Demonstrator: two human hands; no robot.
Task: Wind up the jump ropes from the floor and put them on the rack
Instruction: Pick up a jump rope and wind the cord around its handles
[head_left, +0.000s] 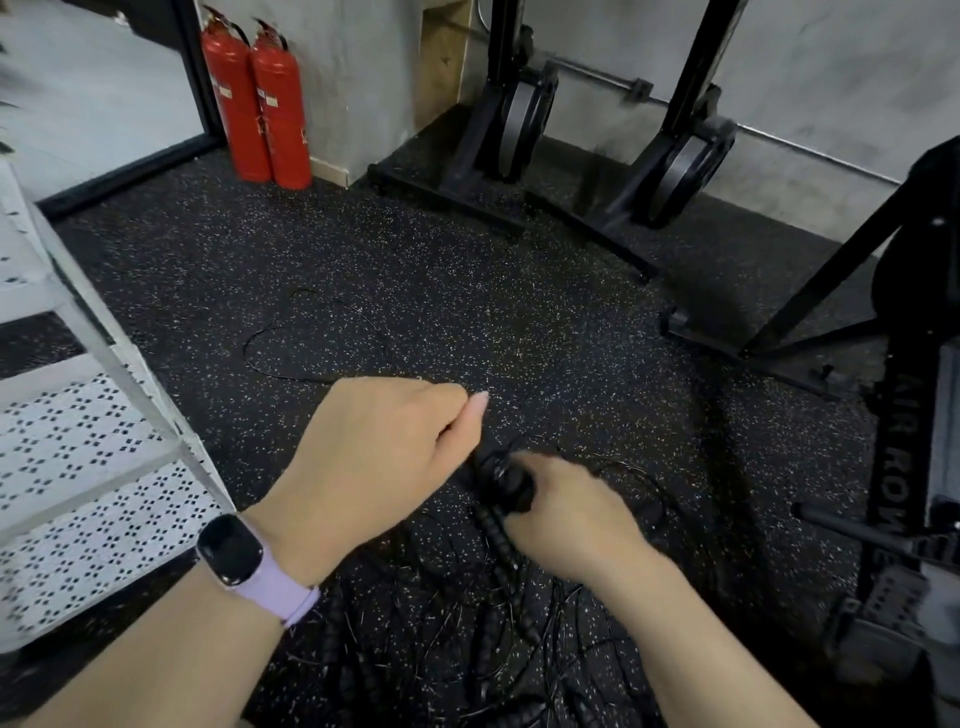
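Between the two hands, low over the speckled floor (467, 291), sits a dark bundle of handles (506, 480), ribbed grips together. Right hand (571, 514): fingers curled round the handle ends, thumb side toward the left hand. Judged a holding grip, keeping the handles paired as an anchor so cord can be wrapped about them.

Left hand (374, 452): fingers folded into the palm, thumb tip out toward the far floor, knuckles up. It appears to pinch the thin cord (291, 338); the strand at the fingertips is too fine and blurred to confirm. Watch (231, 551) on that wrist.

Cord position: one loop lies on the floor beyond the left fingers, well apart from them, running back toward the thumb. More jump ropes (467, 639) lie tangled below the right fingers, nearer the body, under both wrists.

White perforated rack (98, 436) stands beside the left forearm, outside the left fingers. Nothing on its visible shelves.

Winding judged at an early stage; most cord remains loose.
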